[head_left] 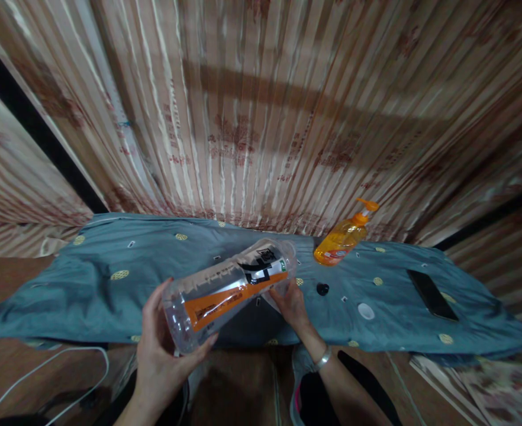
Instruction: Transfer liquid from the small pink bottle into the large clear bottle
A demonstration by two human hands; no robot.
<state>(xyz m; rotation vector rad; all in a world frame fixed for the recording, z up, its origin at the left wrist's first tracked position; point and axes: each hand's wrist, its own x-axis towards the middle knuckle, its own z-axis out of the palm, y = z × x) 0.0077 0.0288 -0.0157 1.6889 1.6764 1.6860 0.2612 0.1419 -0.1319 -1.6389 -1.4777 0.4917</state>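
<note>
A large clear plastic bottle (225,290) with an orange, white and black label is held tilted above the cloth-covered surface, its right end higher in the picture. My left hand (166,337) is closed around the bottle's lower left end, thumb along the near side. Under the right end, my right hand (291,305) grips the bottle, its fingers partly hidden behind the plastic. Close to that hand lie a small black cap-like piece (322,289) and a white round lid-like disc (366,311).
A pump bottle of orange liquid (341,239) stands behind, right of centre. On the right a dark phone (432,294) lies on the teal patterned cloth (154,254). Striped curtains (261,118) hang at the back. A white cable (65,350) curls at lower left.
</note>
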